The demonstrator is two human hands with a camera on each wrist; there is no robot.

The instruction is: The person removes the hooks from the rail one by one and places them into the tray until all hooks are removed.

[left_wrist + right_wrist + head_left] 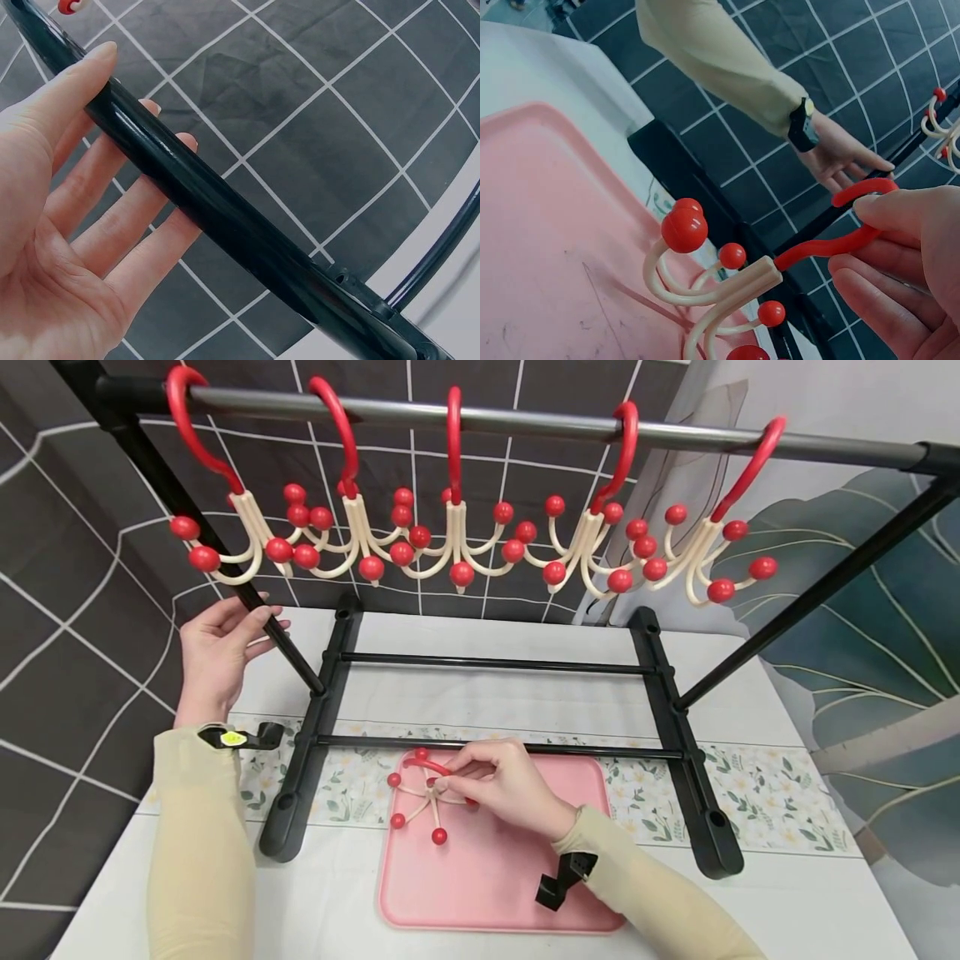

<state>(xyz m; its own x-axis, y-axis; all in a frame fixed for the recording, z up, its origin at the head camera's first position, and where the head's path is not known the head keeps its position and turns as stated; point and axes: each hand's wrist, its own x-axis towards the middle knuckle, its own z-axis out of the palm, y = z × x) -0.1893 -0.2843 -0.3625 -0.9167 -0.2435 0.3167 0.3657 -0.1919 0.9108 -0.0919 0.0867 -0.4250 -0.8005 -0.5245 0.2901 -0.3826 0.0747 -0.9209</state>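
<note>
My right hand (pixel 510 781) pinches the red hook (pixel 840 238) of a small cream hanger (pixel 735 289), whose curved prongs end in red balls. In the head view this hanger overlaps the left part of a pink tray (pixel 495 885). My left hand (pixel 221 652) holds the slanted black post (pixel 202 195) of a rack, its thumb in front and its fingers passing behind. Several matching hangers, one being the middle hanger (pixel 456 527), hang by red hooks from the rack's grey top bar (pixel 525 420).
The rack's black feet (pixel 686 760) stand on a white table (pixel 315 910), joined by low crossbars (pixel 495 662). A floral strip (pixel 780 797) runs across the table. Dark cloth with white grid lines (pixel 67 693) rises behind and at the left; a patterned curtain (pixel 862 610) hangs at the right.
</note>
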